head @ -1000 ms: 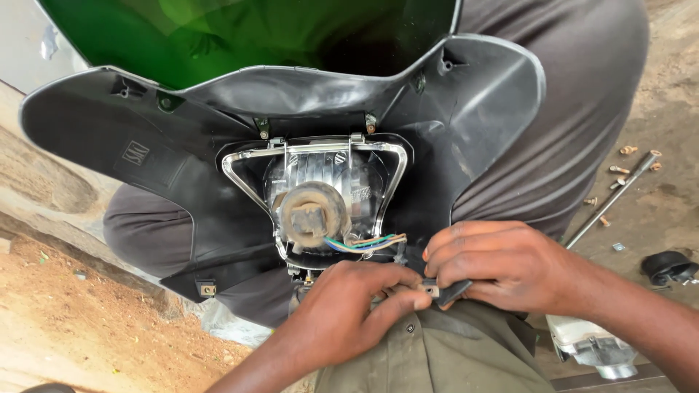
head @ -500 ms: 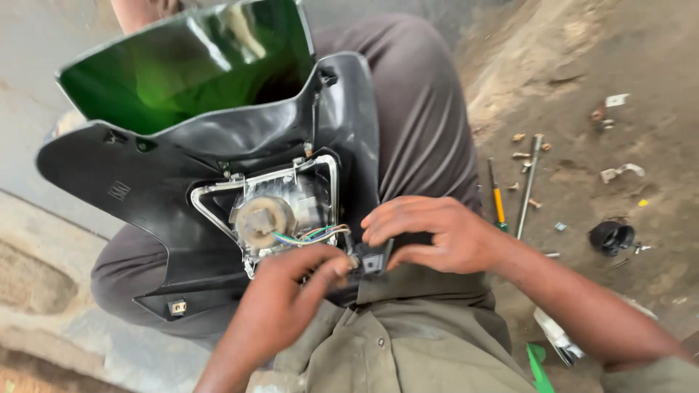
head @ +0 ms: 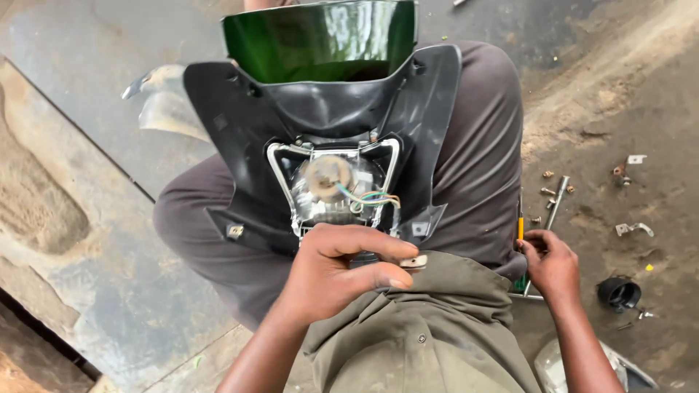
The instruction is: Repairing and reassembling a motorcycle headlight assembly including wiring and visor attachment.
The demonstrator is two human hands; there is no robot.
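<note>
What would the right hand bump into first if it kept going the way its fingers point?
The right hand points up and left, at the yellow-handled tool beside the leg. Its fingertips already seem to touch it, so that tool comes first; just beyond lies the grey trouser leg. Depth is hard to judge.

Olive buttoned shirt (head: pixel 422 342); grey-brown trousers (head: pixel 480 145); bare forearms

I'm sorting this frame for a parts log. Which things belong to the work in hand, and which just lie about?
In hand:
- black headlight cowl on the lap
- headlight unit with its wires
- left hand, grip on a small connector
- right hand at the yellow-handled screwdriver

Lying about:
- loose bolts
- metal bracket
- black cap
</note>
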